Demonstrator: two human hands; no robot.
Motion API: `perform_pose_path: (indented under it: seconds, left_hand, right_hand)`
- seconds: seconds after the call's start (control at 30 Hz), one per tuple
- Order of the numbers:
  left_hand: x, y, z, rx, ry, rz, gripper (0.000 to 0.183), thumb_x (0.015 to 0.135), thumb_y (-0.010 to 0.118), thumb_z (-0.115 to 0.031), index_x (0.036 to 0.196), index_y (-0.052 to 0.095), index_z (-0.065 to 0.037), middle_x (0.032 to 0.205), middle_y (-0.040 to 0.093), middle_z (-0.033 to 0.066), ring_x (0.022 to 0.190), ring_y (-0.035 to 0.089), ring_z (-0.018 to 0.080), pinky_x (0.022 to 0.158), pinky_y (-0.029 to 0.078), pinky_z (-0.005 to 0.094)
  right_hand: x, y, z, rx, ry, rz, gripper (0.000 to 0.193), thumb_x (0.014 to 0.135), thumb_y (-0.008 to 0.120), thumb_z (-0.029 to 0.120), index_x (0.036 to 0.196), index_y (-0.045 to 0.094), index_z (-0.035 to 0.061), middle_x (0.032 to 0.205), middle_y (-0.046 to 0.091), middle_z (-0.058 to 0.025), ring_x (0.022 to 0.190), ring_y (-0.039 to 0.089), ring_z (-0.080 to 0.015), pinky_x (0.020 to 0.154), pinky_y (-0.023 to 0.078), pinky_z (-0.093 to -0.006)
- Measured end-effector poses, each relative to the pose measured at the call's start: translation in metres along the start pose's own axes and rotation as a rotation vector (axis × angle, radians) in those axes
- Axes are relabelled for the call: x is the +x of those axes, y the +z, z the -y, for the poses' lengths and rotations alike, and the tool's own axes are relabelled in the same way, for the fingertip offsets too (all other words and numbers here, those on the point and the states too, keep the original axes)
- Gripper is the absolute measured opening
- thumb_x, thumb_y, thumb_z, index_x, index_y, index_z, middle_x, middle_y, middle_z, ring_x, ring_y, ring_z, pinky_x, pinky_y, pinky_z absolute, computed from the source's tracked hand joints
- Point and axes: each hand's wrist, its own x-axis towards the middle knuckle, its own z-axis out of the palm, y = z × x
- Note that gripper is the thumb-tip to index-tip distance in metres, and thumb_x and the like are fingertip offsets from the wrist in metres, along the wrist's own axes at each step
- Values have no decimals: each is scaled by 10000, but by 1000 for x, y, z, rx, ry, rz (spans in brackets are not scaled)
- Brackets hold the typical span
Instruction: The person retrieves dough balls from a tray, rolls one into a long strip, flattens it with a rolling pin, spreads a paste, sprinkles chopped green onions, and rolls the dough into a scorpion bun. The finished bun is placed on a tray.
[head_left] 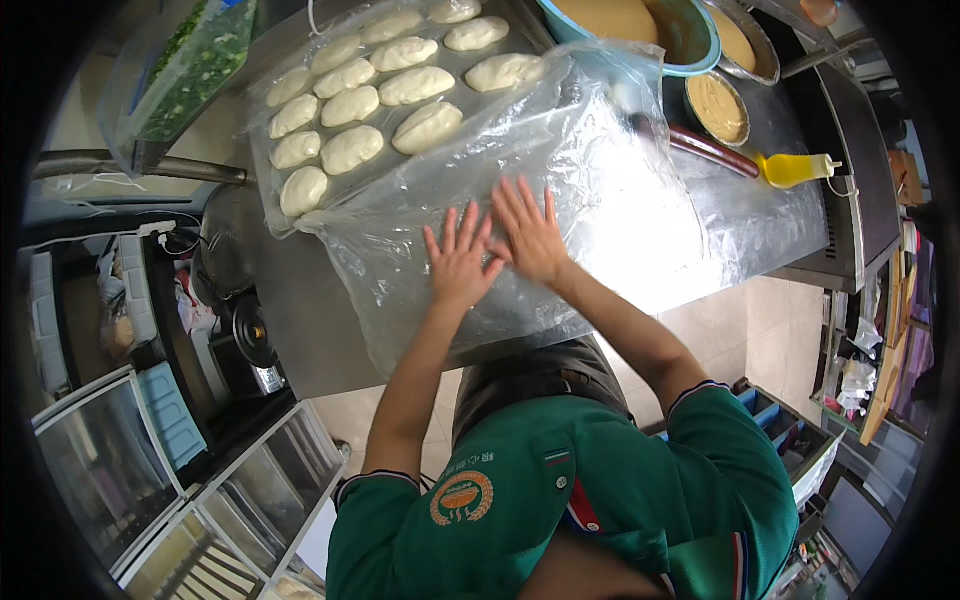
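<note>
Looking down with the worker from head height, I take both hands as the middle of the clock. The left hand (pixel 462 260) and right hand (pixel 535 235) lie flat, palms down, fingers spread, gripping nothing. Their thumbs come close together; I can't tell whether they touch. Under them is the clear plastic film (pixel 575 175), wrinkled across the steel table (pixel 305 335). Pale dough pieces (pixel 352 150) sit in rows from ten to twelve o'clock, the nearest ones close to the film's folded edge.

As I judge it, a sharp pull could drag that fold over the soft dough and smear or stick it. A tug toward two o'clock might catch the dark red handle (pixel 712 152) or tip the yellow bottle (pixel 790 170) beside it.

The table's front edge runs at six o'clock, close to the worker's waist, so there's little room to draw back. Bare steel shows at eight. At one o'clock the blue basin (pixel 690 50) crowds the far side; toward four, the tabletop gives way to floor.
</note>
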Motion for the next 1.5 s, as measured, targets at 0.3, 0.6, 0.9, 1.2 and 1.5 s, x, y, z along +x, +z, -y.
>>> perform_pose_path:
  seconds: [0.3,0.6,0.9,1.2,1.5]
  left_hand:
    - [-94,-29,-18,-15,-180,95,832,865,667,-501,1557,367,-148,1641,277,152,1515,213,396,1167,174,657]
    - [-175,-42,1,-100,-307,-14,857,869,669,-481,1576,329,-136,1663,229,157,1518,183,420,1182,85,655]
    - [-202,-46,45,-25,-277,153,919,896,613,-561,1582,274,-51,1653,196,225,1516,179,436,1148,140,703]
    - [-107,-29,-15,58,-135,60,815,950,591,-427,1567,275,1,1637,200,262,1518,199,426,1198,134,625]
    - [41,-14,-149,-237,-95,-91,654,939,635,-403,1375,450,49,1391,506,263,1242,524,412,1015,438,528]
  right_hand:
    - [-88,15,1,-2,124,-192,789,986,506,522,1592,245,89,1668,164,-198,1537,131,-410,1196,91,-666]
    - [-102,-1,-28,46,569,-282,795,1006,475,513,1594,213,46,1652,137,-267,1535,91,-448,1217,66,-627]
    - [-132,14,-143,-140,457,-132,815,968,453,637,1607,251,173,1682,166,-125,1557,111,-340,1234,58,-594]
    - [-192,-39,-196,95,685,-503,706,866,716,392,1440,488,50,1505,421,-246,1366,415,-421,1136,344,-502]
    - [-226,-50,-241,50,527,-462,388,750,774,350,939,674,28,1086,625,-167,1078,584,-326,922,462,-473]
